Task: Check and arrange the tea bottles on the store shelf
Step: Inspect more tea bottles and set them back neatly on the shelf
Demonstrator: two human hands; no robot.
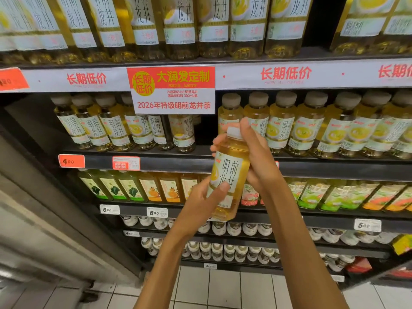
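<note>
Both hands hold one tea bottle (229, 175) in front of the shelf (156, 162): left hand (200, 204) pinching its lower label, right hand (256, 157) wrapped behind its neck. With so light a grip, it could slip while turned, or knock the row (312, 128) behind on return.

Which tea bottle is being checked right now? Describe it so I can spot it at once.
Find the red and white promo sign hanging from the upper shelf edge, then look below and right of it. The tea bottle is in front of the shelves, gripped by the left hand low and the right hand near its cap. Unlike the shelved rows, it is off the shelf and tilted.
</note>
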